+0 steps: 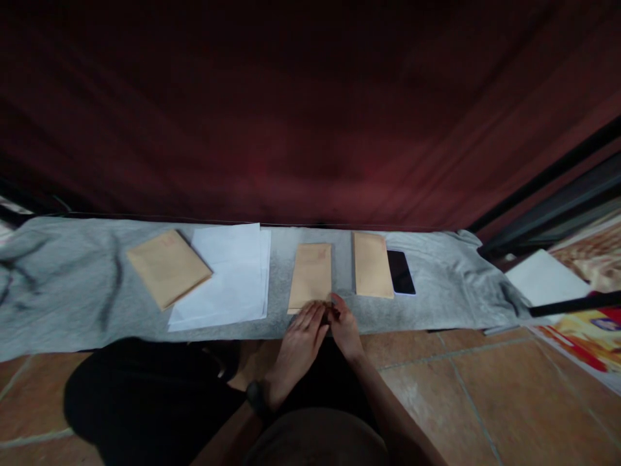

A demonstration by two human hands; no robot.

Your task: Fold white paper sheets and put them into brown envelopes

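A brown envelope (311, 275) lies upright on the grey cloth (72, 291) straight ahead of me. My left hand (297, 346) rests flat at its near edge, fingers stretched out and touching the paper. My right hand (344, 327) sits beside it at the envelope's near right corner, fingers curled in a pinch on that corner. A second brown envelope (372, 273) lies just to the right, partly over a black phone (400, 272). A third envelope (168, 266) lies tilted on white sheets of paper (228, 278) to the left.
A dark red curtain (310, 116) hangs behind the cloth. Tiled floor (460, 401) lies in front, with my dark-clad knee (145, 395) at the left. White paper (546, 278), a colourful print (587, 330) and black bars (572, 304) are at the right.
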